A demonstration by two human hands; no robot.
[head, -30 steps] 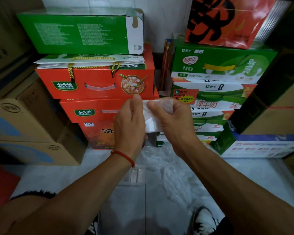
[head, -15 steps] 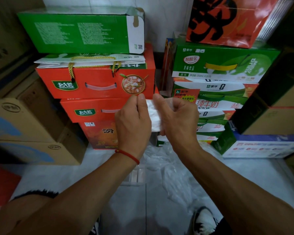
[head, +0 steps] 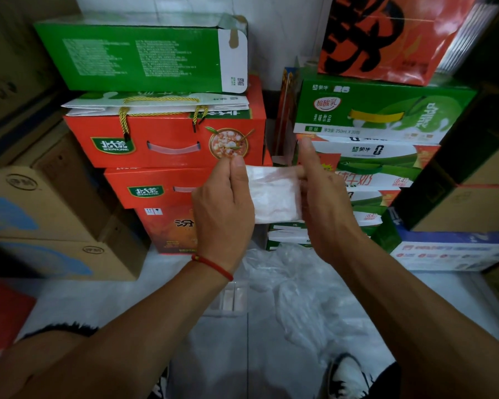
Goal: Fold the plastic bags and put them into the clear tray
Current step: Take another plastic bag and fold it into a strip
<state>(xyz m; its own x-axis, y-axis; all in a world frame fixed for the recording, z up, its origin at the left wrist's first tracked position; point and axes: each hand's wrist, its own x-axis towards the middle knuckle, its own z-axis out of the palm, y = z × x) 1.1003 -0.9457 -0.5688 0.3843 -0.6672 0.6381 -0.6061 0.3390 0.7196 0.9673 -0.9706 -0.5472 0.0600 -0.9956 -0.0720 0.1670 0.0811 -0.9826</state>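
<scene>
Left hand (head: pixel 224 207) and right hand (head: pixel 323 203) both pinching folded translucent white plastic bag (head: pixel 274 194) above clear plastic tray (head: pixel 231 300).

Left hand (head: pixel 224 208), right hand (head: pixel 324 205) hold folded bag (head: pixel 274 194) — clear tray (head: pixel 232 300) below.

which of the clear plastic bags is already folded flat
The small white-clear bag held between both hands, a neat rectangle; the other clear bags lie crumpled on the floor.

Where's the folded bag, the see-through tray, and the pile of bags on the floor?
folded bag (head: pixel 274 194), head view, its flat middle.
clear tray (head: pixel 231 300), head view, its near wall.
loose bags (head: pixel 297 286), head view, crumpled middle.
</scene>
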